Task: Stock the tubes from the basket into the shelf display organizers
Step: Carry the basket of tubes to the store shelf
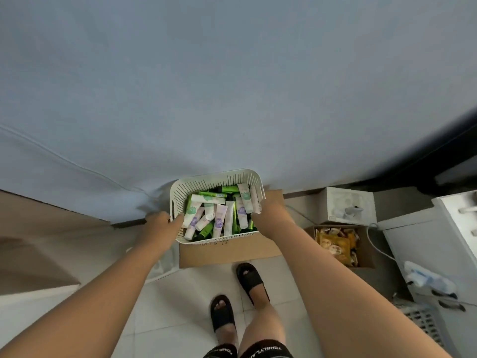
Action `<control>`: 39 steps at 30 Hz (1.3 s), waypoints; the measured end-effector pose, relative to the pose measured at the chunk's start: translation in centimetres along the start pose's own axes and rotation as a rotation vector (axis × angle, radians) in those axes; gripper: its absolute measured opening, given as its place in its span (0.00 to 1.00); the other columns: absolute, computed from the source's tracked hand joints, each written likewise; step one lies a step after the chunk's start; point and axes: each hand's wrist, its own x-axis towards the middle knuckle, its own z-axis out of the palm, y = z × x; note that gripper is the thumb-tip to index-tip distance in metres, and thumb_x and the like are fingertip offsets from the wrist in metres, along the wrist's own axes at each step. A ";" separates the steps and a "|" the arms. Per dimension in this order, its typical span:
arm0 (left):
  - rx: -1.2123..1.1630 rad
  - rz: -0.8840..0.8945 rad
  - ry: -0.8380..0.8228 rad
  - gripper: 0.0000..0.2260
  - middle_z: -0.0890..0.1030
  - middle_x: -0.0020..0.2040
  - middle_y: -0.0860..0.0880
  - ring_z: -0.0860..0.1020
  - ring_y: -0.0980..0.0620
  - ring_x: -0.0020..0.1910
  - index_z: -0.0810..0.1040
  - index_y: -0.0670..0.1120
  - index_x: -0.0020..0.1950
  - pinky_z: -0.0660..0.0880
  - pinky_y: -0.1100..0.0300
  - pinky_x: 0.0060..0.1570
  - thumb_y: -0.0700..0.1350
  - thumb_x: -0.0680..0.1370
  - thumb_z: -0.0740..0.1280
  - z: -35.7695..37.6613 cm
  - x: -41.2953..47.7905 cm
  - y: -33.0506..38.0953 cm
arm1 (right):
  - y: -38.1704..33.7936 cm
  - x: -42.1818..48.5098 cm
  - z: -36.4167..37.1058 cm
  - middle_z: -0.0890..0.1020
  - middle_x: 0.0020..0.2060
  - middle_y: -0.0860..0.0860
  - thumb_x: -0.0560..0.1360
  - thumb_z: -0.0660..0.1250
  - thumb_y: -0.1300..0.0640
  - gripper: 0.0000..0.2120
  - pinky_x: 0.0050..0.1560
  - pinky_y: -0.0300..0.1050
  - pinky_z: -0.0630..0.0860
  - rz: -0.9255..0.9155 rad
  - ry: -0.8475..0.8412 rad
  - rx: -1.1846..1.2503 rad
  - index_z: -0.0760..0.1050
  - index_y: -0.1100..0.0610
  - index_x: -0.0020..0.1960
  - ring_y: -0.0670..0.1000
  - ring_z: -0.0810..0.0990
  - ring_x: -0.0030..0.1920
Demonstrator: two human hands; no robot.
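Tiled floor [180,306]; left hand [161,222], right hand [271,211] grip basket [216,174] sides, arms outstretched.

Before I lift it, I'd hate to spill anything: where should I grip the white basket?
Grip the basket by its flared rim on two opposite sides, coming from left and right, as the left hand and right hand do. It is wide, open-topped and heaped with loose tubes; opposed grips should keep it level.

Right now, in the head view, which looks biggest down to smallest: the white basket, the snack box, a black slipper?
1. white basket
2. snack box
3. black slipper, smallest even though it lies nearer the camera
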 end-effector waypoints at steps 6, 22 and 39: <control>-0.148 -0.220 0.010 0.29 0.78 0.59 0.42 0.80 0.42 0.47 0.79 0.47 0.58 0.72 0.53 0.43 0.69 0.72 0.57 6.5 10.1 -2.8 | 3.3 9.4 4.4 0.72 0.66 0.56 0.80 0.59 0.56 0.18 0.54 0.54 0.79 0.040 0.026 -0.050 0.70 0.58 0.69 0.58 0.76 0.58; -0.660 -0.394 0.173 0.10 0.80 0.43 0.47 0.80 0.46 0.41 0.75 0.46 0.49 0.71 0.59 0.33 0.52 0.79 0.63 11.6 20.3 -4.9 | 4.4 21.2 7.9 0.76 0.50 0.54 0.83 0.58 0.51 0.20 0.27 0.40 0.63 0.182 0.057 0.329 0.68 0.62 0.69 0.47 0.72 0.35; -0.884 -0.589 0.159 0.20 0.80 0.37 0.41 0.75 0.46 0.29 0.77 0.40 0.48 0.74 0.55 0.32 0.58 0.82 0.63 5.3 8.0 -8.5 | -1.9 16.0 2.2 0.83 0.45 0.61 0.82 0.57 0.53 0.13 0.48 0.54 0.82 0.008 -0.137 0.229 0.74 0.59 0.45 0.61 0.83 0.45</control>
